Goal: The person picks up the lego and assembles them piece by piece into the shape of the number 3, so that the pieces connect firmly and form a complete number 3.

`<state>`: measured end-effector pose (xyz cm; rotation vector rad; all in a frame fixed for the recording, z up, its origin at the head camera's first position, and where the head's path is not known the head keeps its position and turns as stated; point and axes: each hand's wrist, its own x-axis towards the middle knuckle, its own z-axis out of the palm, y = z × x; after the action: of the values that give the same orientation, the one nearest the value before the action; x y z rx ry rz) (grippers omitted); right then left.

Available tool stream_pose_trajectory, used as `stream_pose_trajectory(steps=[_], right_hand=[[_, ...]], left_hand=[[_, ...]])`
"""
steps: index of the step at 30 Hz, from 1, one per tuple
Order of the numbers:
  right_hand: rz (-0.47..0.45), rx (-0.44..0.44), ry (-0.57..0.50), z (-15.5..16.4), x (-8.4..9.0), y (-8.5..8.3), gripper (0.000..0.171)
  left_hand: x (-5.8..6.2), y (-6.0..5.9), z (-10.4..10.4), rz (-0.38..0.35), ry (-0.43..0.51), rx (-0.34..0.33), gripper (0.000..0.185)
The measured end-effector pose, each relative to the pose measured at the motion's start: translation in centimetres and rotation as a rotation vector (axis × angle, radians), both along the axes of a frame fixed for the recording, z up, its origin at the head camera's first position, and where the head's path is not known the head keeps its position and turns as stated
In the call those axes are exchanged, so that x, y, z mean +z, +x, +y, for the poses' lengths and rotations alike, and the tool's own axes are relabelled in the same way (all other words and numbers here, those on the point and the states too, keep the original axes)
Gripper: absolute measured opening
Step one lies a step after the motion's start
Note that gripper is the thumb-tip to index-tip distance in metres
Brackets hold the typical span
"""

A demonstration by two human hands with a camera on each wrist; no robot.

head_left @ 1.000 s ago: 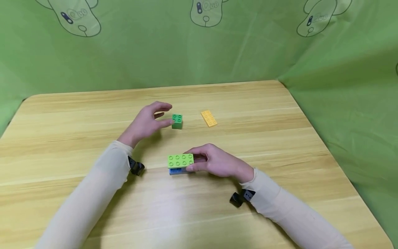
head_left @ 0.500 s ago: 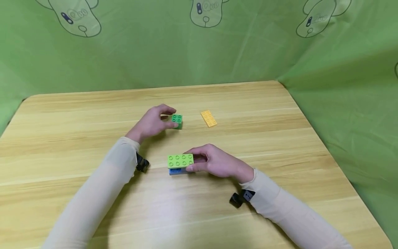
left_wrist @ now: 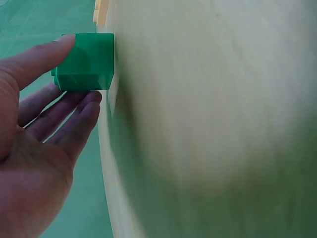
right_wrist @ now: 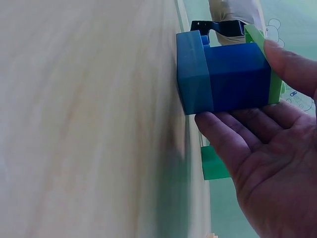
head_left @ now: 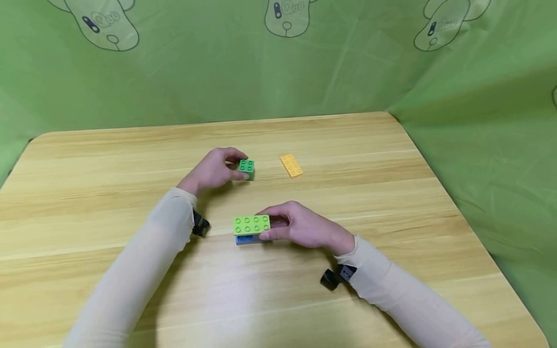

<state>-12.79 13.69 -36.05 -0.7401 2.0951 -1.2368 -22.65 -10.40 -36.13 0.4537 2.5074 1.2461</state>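
Note:
My left hand [head_left: 213, 169] pinches a small green toy brick [head_left: 246, 166] between thumb and fingers, far side of the table. In the left wrist view the thumb lies on one face of that green brick [left_wrist: 86, 59], the fingers along another. Nearer, my right hand [head_left: 306, 226] holds the right end of a brick stack topped by a lime-green plate [head_left: 251, 224] with studs up. The right wrist view shows its layers: a lighter blue piece [right_wrist: 194, 74] at the table, a dark blue brick [right_wrist: 238, 77] on that, and the lime plate above, thumb against it.
A flat yellow-orange studded plate [head_left: 291, 166] lies to the right of the green brick. All of it is on a wood-grain table [head_left: 370, 193]. A green cloth [head_left: 209, 82] with cartoon outlines hangs behind and along the right side.
My left hand has moved right and slightly nearer, and its thumb and fingers have closed on the green brick. The right hand keeps its hold on the stack, which stays put.

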Motion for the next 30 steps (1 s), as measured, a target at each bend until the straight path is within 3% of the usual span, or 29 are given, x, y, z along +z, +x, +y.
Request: stream_pose_trajectory(steps=[10, 21, 30], right_hand=[[-0.011, 0.008, -0.016, 0.0, 0.1, 0.0, 0.039], [-0.025, 0.011, -0.019, 0.1, 0.2, 0.0, 0.039], [-0.049, 0.008, -0.034, 0.0, 0.2, 0.0, 0.040]], left_hand=[[-0.2, 0.2, 0.7, 0.033, -0.032, -0.016, 0.040], [0.4, 0.6, 0.4, 0.031, -0.030, 0.021, 0.040], [0.3, 1.0, -0.1, 0.049, 0.012, 0.012, 0.040]])
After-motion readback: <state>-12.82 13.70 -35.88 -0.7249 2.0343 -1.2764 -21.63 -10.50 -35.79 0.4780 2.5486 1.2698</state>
